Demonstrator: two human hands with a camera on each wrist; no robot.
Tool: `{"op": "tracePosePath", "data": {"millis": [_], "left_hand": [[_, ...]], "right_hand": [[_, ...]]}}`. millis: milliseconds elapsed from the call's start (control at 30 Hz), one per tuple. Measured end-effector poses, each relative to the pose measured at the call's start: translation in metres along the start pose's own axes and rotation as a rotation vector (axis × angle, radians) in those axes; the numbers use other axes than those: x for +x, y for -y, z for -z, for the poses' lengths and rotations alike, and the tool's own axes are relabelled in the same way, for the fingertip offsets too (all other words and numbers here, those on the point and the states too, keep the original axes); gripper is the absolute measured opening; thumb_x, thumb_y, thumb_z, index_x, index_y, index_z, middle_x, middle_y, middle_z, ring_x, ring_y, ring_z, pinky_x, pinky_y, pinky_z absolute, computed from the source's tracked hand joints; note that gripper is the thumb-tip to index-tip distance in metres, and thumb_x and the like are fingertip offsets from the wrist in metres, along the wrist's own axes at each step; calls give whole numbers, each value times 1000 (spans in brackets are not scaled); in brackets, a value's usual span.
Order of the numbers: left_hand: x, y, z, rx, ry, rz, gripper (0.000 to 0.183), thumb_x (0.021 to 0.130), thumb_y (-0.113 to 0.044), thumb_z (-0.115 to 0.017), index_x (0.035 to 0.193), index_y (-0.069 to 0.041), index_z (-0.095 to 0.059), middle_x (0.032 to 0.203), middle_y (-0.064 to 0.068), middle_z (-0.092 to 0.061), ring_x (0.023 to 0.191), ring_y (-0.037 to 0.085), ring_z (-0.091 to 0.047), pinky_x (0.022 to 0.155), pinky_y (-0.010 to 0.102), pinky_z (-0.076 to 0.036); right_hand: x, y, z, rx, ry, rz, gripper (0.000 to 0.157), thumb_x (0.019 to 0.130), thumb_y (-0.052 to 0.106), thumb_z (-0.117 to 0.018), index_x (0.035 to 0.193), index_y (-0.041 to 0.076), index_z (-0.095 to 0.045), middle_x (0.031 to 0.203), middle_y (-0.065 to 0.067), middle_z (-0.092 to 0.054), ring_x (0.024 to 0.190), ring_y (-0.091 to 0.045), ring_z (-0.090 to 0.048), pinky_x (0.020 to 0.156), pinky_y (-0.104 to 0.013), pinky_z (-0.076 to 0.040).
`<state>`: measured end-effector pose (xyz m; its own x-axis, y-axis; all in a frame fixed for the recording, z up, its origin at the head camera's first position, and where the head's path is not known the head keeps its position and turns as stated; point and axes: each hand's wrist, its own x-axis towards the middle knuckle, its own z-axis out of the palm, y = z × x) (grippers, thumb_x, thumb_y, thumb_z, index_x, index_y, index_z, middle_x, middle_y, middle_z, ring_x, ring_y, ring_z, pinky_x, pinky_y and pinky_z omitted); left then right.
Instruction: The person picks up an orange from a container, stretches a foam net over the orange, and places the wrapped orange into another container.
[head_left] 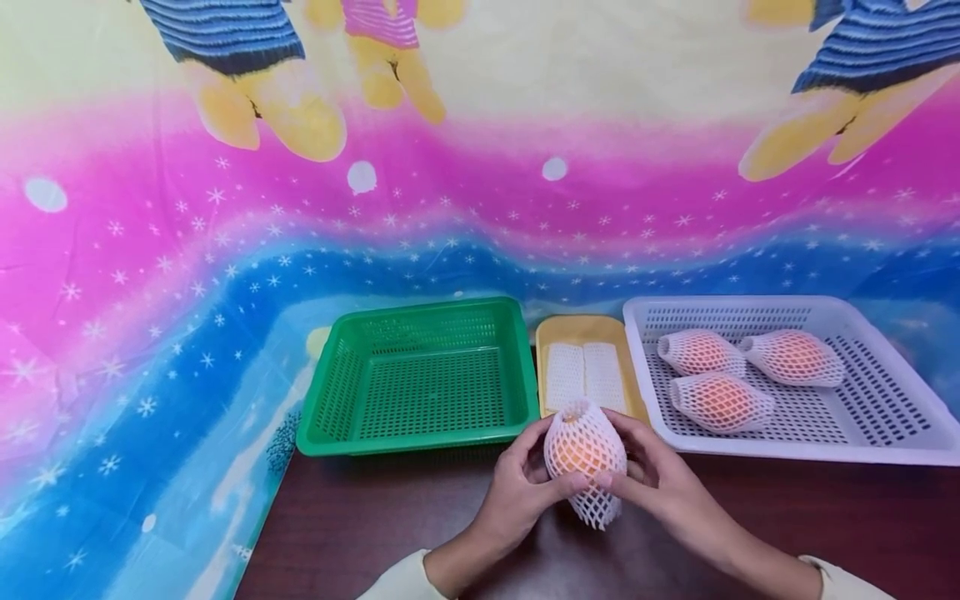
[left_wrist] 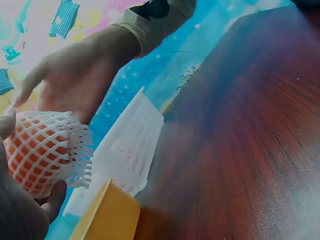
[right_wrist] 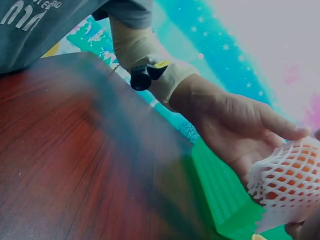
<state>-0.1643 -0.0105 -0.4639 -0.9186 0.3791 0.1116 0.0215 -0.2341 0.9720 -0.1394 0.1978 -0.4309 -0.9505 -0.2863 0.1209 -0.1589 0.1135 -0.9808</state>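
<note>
An orange-coloured fruit in a white foam net sleeve (head_left: 583,458) is held upright above the front of the brown table. My left hand (head_left: 517,483) grips it from the left, thumb across the front. From the other side my right hand (head_left: 660,479) grips it too, its thumb tip close to the left one. Fingers behind the fruit are partly hidden. The net reaches past the fruit, open at the top and gathered narrower below. In the left wrist view the netted fruit (left_wrist: 37,152) sits between both hands, and orange skin shows through the mesh.
A green basket (head_left: 435,392) stands at the back left. Beside it, a yellow tray (head_left: 585,327) carries flat white foam nets (head_left: 585,375). At the right, a white basket (head_left: 810,450) holds three netted fruits (head_left: 720,402). A printed cloth (head_left: 480,200) hangs behind the table.
</note>
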Motion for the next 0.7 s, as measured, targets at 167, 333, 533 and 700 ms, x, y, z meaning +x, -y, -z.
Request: {"op": "tracePosePath", "data": {"millis": [167,333,533,700], "left_hand": [[1,-4,2,4,13,-18,73,87,-28,-83,149,-6,-51,143,14,-50,126,11,-56,102,29,-54],[2,-5,2,0,21,1,76,85,-27,-84,149,-4,-51,140,15,-48,124,13,-56,99,29,-55],[3,-3,-1,1,24,13,77,82,-26,-87,148,-7,-53,136,10,-50,124,14,-56,98,29,-56],[5,-4,-6,9,48,18,76,80,-25,-88,147,-13,-56,134,4,-53,126,13,-57,97,30,-57]], "right_hand": [[5,-1,-2,-24,-29,-38,73,91,2,-75,152,-6,-37,148,-32,-45,119,7,-57,96,-16,-52],[5,-4,1,-12,-32,-62,74,86,0,-79,149,-10,-40,147,-35,-45,116,7,-59,94,-17,-53],[4,-5,5,-59,-42,-33,70,84,1,-81,145,-3,-46,140,-29,-50,112,1,-61,89,-23,-58],[1,-5,8,-143,-63,2,70,81,4,-85,142,2,-49,134,-22,-55,107,-2,-63,85,-25,-60]]}}
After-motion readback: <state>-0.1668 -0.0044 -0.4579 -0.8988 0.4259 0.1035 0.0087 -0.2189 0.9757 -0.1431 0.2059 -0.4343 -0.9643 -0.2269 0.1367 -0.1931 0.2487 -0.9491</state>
